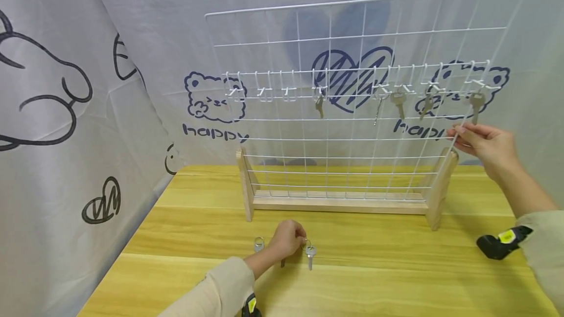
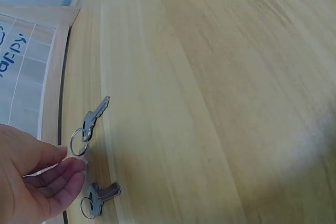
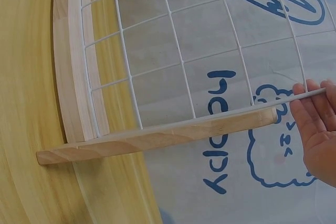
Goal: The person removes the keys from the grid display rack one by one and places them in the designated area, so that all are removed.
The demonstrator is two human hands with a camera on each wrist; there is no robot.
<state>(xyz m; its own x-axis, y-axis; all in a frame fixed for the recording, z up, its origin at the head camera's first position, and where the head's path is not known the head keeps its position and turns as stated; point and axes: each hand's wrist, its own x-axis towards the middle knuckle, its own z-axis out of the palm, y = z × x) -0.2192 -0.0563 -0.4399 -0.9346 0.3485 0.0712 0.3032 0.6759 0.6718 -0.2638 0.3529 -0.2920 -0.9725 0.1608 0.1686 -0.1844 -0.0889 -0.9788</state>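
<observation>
My left hand [image 1: 287,239] is low over the table in front of the rack. In the left wrist view its thumb and fingertips pinch the ring of a silver key [image 2: 92,121]. Close under that hand is a second key [image 2: 98,201], mostly hidden in the head view; a third key [image 1: 259,245] lies left of it. My right hand [image 1: 491,148] grips the right side wire of the white wire grid [image 1: 348,139], its fingers curled round the wire. Directly above that hand a key [image 1: 477,104] hangs from the rightmost hook.
White hooks [image 1: 288,91] line a grid wire. More keys hang there, including one near the middle [image 1: 319,105] and one farther right [image 1: 398,104]. The grid stands in a wooden base [image 1: 339,204] on the wooden table [image 1: 374,268]. Behind is a printed curtain [image 1: 132,126].
</observation>
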